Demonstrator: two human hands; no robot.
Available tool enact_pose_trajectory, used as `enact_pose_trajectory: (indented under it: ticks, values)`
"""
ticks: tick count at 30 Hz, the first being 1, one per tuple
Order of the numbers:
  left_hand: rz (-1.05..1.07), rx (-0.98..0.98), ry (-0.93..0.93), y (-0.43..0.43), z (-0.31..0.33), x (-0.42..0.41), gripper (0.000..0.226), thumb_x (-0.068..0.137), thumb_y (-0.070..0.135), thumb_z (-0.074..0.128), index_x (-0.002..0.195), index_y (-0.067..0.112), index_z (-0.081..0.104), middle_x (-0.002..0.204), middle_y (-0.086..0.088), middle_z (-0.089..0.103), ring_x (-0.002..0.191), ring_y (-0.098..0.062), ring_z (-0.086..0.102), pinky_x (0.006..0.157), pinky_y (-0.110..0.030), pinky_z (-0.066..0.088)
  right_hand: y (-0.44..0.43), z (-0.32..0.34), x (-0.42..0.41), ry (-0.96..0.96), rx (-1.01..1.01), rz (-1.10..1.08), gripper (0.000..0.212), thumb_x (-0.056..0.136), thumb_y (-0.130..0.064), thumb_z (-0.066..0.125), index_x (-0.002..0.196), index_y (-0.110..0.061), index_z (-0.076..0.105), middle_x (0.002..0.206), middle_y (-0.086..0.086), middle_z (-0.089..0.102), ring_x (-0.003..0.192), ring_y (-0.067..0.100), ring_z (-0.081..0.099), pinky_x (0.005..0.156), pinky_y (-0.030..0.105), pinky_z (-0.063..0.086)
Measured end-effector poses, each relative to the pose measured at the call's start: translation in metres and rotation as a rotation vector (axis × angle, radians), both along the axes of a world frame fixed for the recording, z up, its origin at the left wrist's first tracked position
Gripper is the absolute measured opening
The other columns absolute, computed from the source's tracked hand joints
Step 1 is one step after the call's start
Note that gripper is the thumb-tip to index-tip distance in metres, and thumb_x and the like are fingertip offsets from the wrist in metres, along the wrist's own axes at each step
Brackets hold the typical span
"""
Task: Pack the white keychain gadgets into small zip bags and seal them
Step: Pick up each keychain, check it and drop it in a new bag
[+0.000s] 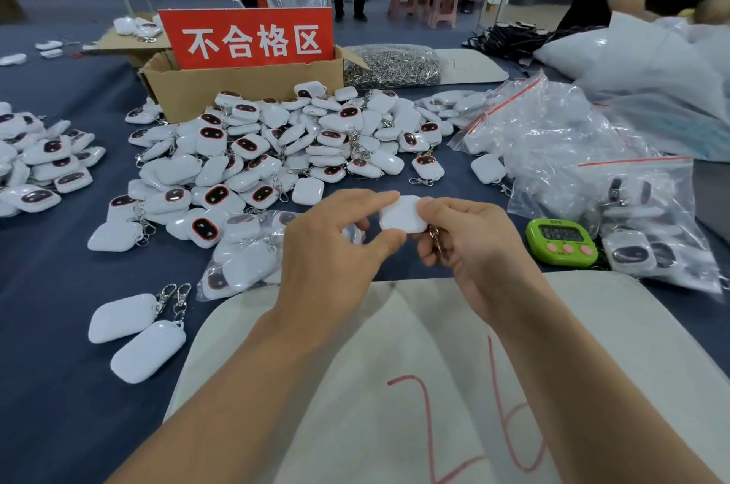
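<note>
While pinched by left hand (328,242) and right hand (474,242), white gadget (401,213) above pad (592,325) far edge, pile (276,143) just beyond.

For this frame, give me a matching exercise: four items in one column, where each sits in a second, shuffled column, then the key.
Items
1. green timer
2. red sign
3. held gadget
4. loose gadget pair

Places
A. lying at the view's lower left
B. standing in the cardboard box
C. just right of the right hand
D. pinched between the left hand and the right hand

Pairs: 1-C, 2-B, 3-D, 4-A.
</note>
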State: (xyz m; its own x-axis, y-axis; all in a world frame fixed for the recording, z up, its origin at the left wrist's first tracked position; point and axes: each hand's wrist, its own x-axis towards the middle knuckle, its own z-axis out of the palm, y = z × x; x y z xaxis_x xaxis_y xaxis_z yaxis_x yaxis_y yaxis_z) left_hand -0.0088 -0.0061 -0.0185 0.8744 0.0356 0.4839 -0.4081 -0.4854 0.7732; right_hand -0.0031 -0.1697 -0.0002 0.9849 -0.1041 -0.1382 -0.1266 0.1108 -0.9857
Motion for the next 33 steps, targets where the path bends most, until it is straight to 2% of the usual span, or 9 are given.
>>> enact_pose_trajectory:
  ticks: [4, 10, 12, 16, 18, 23, 27, 31, 33]
  values:
    - [0.032, -0.056, -0.016, 0.001, 0.001, 0.000, 0.012, 0.088, 0.044, 0.071, 0.094, 0.036, 0.078, 0.080, 0.025, 0.069, 0.078, -0.002, 0.064, 0.070, -0.011, 0.042, 0.001, 0.001, -0.003, -0.056, 0.074, 0.078, 0.018, 0.102, -0.017, 0.061, 0.110, -0.009, 0.075, 0.072, 0.012, 0.067, 0.056, 0.018, 0.057, 0.053, 0.026, 0.049]
    - [0.154, -0.036, 0.014, 0.003, 0.005, -0.002, 0.028, 0.092, 0.054, 0.057, 0.082, 0.037, 0.077, 0.067, 0.024, 0.066, 0.065, 0.000, 0.059, 0.063, -0.017, 0.043, 0.005, -0.001, -0.003, -0.099, -0.141, 0.051, 0.009, 0.092, -0.011, 0.072, 0.086, -0.013, 0.079, 0.065, 0.009, 0.068, 0.051, 0.017, 0.052, 0.052, 0.026, 0.043]
    - [0.273, 0.180, 0.055, 0.002, 0.006, -0.002, 0.037, 0.087, 0.065, 0.048, 0.090, 0.039, 0.074, 0.072, 0.015, 0.067, 0.072, -0.007, 0.060, 0.064, -0.032, 0.045, 0.002, -0.003, -0.001, -0.084, -0.223, -0.075, 0.013, 0.089, -0.017, 0.074, 0.077, -0.015, 0.078, 0.060, 0.005, 0.066, 0.051, 0.016, 0.048, 0.054, 0.029, 0.041]
    - [0.405, 0.697, 0.107, 0.002, 0.008, -0.007, 0.019, 0.082, 0.053, 0.063, 0.088, 0.036, 0.069, 0.072, 0.008, 0.056, 0.071, -0.019, 0.046, 0.054, -0.030, 0.020, -0.002, -0.006, 0.002, -0.044, -0.357, -0.169, 0.019, 0.084, -0.033, 0.076, 0.065, -0.028, 0.075, 0.060, -0.005, 0.067, 0.051, 0.006, 0.044, 0.062, 0.032, 0.039]
    - [0.383, 0.652, 0.092, 0.004, 0.008, -0.008, 0.008, 0.085, 0.036, 0.066, 0.092, 0.032, 0.070, 0.071, 0.006, 0.061, 0.068, -0.020, 0.041, 0.055, -0.031, 0.019, 0.003, -0.008, 0.002, -0.040, -0.384, -0.150, 0.020, 0.083, -0.036, 0.076, 0.064, -0.032, 0.075, 0.060, -0.008, 0.069, 0.047, 0.001, 0.043, 0.061, 0.028, 0.036]
    - [0.314, 0.435, 0.033, 0.003, 0.014, -0.009, 0.042, 0.092, 0.017, 0.062, 0.132, 0.026, 0.068, 0.086, -0.001, 0.074, 0.084, -0.030, 0.063, 0.071, -0.034, 0.032, 0.022, -0.013, -0.001, -0.084, -0.375, -0.101, 0.018, 0.080, -0.044, 0.074, 0.067, -0.031, 0.077, 0.061, -0.009, 0.071, 0.048, 0.002, 0.044, 0.059, 0.027, 0.038]
    - [0.223, 0.303, -0.128, 0.004, 0.015, -0.015, 0.046, 0.089, 0.003, 0.056, 0.134, 0.010, 0.065, 0.085, -0.001, 0.066, 0.083, -0.017, 0.051, 0.080, -0.027, 0.034, 0.046, -0.014, 0.004, -0.099, -0.297, 0.045, 0.026, 0.079, -0.047, 0.070, 0.072, -0.023, 0.078, 0.062, -0.001, 0.070, 0.057, 0.008, 0.052, 0.060, 0.030, 0.045]
    - [0.206, 0.142, -0.201, 0.007, 0.016, -0.014, 0.047, 0.094, 0.001, 0.049, 0.137, 0.013, 0.064, 0.093, 0.000, 0.064, 0.089, -0.019, 0.054, 0.085, -0.025, 0.040, 0.061, -0.013, 0.009, -0.150, -0.447, 0.335, 0.041, 0.092, -0.050, 0.052, 0.069, -0.020, 0.069, 0.061, -0.018, 0.061, 0.060, 0.005, 0.049, 0.062, 0.029, 0.044]
    - [0.261, 0.070, -0.254, 0.011, 0.018, -0.013, 0.044, 0.097, -0.001, 0.050, 0.136, 0.012, 0.065, 0.092, -0.001, 0.065, 0.088, -0.021, 0.057, 0.082, -0.028, 0.043, 0.052, -0.009, 0.018, -0.231, -0.353, 0.180, 0.026, 0.088, -0.033, 0.058, 0.070, -0.028, 0.075, 0.076, -0.020, 0.073, 0.070, 0.002, 0.060, 0.072, 0.026, 0.047]
